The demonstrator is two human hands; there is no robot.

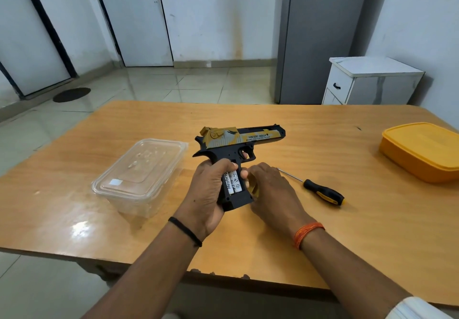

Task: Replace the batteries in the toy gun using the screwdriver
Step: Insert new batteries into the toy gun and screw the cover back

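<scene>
Toy gun [238, 145]: my left hand [207, 194] grips its handle above the table [347, 231], batteries [233, 182] exposed. My right hand [270, 189] holds the yellow cover [254, 188]. Risk: tilting spills batteries.

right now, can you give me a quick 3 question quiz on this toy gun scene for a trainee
1. True or false: the screwdriver is in the right hand.
2. Which hand grips the toy gun by its handle?
A. left hand
B. right hand
C. neither
3. Fill in: the white batteries sit in the open ____ of the gun.

Key
1. False. The screwdriver lies on the table, to the right of that hand.
2. A. The right hand holds a yellow cover beside the handle.
3. Handle. The clear box and the yellow box stand off to the sides.
</scene>
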